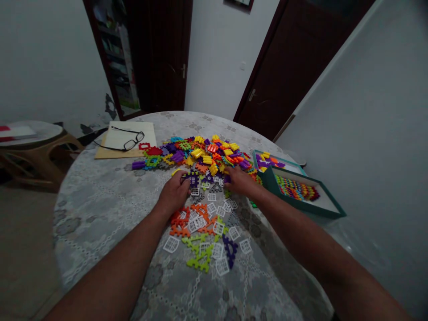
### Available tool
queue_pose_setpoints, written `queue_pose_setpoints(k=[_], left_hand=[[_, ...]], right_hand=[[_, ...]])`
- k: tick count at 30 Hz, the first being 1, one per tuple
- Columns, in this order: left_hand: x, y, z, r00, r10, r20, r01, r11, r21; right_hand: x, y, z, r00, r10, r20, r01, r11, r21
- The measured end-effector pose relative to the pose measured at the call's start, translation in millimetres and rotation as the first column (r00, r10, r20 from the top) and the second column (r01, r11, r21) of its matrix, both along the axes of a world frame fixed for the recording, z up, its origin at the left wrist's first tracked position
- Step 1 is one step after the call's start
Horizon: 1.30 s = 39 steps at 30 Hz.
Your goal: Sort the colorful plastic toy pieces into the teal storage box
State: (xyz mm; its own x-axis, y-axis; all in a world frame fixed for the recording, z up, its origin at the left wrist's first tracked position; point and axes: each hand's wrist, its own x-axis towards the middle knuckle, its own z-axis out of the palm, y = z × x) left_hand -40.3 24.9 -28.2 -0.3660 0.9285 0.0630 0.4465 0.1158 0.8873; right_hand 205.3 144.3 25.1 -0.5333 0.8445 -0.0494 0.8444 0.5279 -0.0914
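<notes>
A heap of colourful interlocking plastic pieces point(203, 154) lies on the round table point(100, 205). Flat orange, green, purple and white window-like pieces point(203, 232) are spread nearer to me. My left hand point(174, 192) rests palm down, its curled fingers closed on a dark purple piece point(193, 179). My right hand point(238, 180) lies on the table beside the heap, fingers bent over small pieces at its tips; what it grips is hidden.
A teal box point(302, 189) with rows of coloured pieces and its lid point(267, 160) stand at the right. Black glasses point(129, 141) lie on a folder at the back left. A small side table point(36, 142) stands left; dark doors are behind.
</notes>
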Motion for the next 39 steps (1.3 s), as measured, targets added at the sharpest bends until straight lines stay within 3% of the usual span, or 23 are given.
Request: queue_pose_setpoints(k=[6,9,14,17,20,24,28,34,39], left_hand=[[1,0,-2.7,1.0,0.004,-0.005,-0.004,1.0,0.024],[0,1,-5.7,1.0,-0.009,-0.001,0.009,0.999,0.046],[-1,3,-9.0,1.0,-0.014,0.013,0.013,0.999,0.046],[0,3,-8.0,1.0,-0.02,0.02,0.019,0.999,0.05],[0,1,-5.1,1.0,-0.021,0.017,0.02,0.999,0.044],[1,1,-3.9,1.0,-0.01,0.003,0.01,0.999,0.053],[0,2,-5.9,1.0,-0.009,-0.005,0.009,0.999,0.046],[1,2,-3.9,0.999,-0.004,-0.033,0.006,0.999,0.038],[2,1,-1.9,0.999,0.002,-0.036,0.0,0.999,0.035]], right_hand=[[4,4,-10.7,0.996,-0.002,-0.087,0.008,0.998,0.067],[5,7,-14.2,0.977,0.001,-0.214,0.023,0.993,0.113],[-2,13,-15.6,0.831,-0.132,-0.54,0.146,0.989,-0.017],[-15,16,-16.5,0.767,-0.14,-0.627,0.164,0.986,-0.02],[-32,15,-20.4,0.803,-0.087,-0.59,0.151,0.987,0.061],[-51,6,-28.7,0.908,-0.039,-0.417,0.111,0.982,0.15],[-62,-12,-31.3,0.959,-0.023,-0.282,0.085,0.974,0.21],[-70,-29,-26.6,0.979,0.034,-0.202,-0.001,0.987,0.162],[-77,-28,-24.9,0.991,0.002,-0.132,0.017,0.99,0.139]])
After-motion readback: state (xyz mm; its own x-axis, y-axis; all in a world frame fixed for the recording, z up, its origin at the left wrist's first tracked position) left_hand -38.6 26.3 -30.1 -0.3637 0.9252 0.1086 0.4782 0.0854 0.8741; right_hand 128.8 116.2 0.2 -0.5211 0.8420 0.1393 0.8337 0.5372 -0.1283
